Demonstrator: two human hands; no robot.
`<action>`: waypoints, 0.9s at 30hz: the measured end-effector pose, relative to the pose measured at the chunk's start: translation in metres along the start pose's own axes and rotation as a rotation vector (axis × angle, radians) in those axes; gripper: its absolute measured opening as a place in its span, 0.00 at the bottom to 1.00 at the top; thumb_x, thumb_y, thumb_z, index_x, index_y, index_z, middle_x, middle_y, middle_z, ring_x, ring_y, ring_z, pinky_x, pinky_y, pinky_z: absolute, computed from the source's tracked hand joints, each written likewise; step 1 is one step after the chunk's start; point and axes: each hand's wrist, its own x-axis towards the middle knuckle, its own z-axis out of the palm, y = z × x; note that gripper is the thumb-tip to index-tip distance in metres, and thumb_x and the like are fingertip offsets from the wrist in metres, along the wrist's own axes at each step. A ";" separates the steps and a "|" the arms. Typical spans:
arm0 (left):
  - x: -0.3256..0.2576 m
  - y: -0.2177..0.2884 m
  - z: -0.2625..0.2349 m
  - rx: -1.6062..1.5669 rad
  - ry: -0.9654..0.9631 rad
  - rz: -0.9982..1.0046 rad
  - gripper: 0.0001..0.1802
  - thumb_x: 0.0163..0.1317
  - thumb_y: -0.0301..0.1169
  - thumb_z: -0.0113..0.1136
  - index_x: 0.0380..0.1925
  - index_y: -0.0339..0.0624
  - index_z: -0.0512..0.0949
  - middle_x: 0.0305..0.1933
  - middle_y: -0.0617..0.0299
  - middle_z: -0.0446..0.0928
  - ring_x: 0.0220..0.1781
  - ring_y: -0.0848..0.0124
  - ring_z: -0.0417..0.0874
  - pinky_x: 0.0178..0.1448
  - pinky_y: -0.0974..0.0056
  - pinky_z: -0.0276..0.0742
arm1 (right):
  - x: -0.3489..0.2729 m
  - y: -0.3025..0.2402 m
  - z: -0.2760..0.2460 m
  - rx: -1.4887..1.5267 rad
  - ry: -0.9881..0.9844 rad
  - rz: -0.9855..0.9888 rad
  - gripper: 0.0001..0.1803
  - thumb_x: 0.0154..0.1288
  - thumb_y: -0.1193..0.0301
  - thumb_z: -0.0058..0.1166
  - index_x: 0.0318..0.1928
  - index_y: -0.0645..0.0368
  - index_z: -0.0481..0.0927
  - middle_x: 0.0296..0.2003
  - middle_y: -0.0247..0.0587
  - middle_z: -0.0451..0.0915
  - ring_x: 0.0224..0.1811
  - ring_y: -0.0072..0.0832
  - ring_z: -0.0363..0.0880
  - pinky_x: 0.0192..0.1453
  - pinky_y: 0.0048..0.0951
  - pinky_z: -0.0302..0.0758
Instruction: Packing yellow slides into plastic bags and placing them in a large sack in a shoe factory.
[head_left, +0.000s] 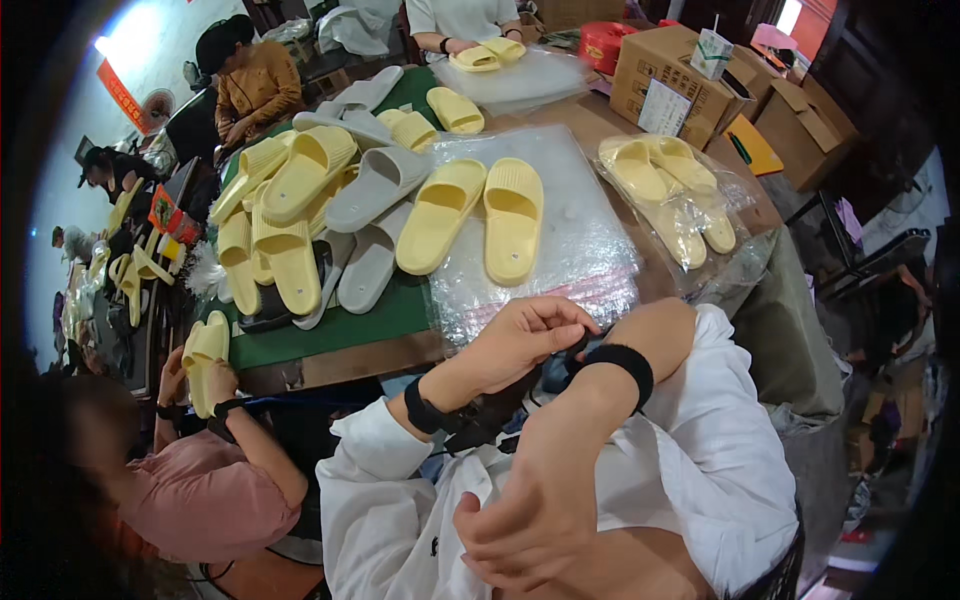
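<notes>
My left hand (525, 340) is closed, thumb and fingers pinching a dark strap or cord beside the black wristband (627, 368) on my right wrist. What the strap joins to is partly hidden. My right hand (535, 515) hangs bent down in front of my white shirt, fingers loosely curved and apart, with nothing seen in it. Another black wristband (424, 408) circles my left wrist. Beyond my hands, a yellow slipper (513, 225) and a second yellow slipper (438, 222) lie side by side on a stack of clear plastic bags (585, 225).
Yellow and grey slippers (375, 190) are piled on the green mat (385, 320) to the left. Bagged yellow slippers (668, 185) lie at the right, before a cardboard box (660, 80). A co-worker's hands (215, 385) hold yellow slippers at lower left; others work farther back.
</notes>
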 end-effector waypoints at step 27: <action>0.001 -0.014 0.010 0.116 0.100 0.016 0.10 0.65 0.30 0.52 0.41 0.36 0.77 0.40 0.65 0.78 0.42 0.80 0.75 0.48 0.73 0.71 | -0.023 0.008 0.014 -0.008 -0.118 -0.025 0.13 0.55 0.69 0.45 0.29 0.70 0.74 0.20 0.44 0.71 0.20 0.32 0.70 0.24 0.30 0.66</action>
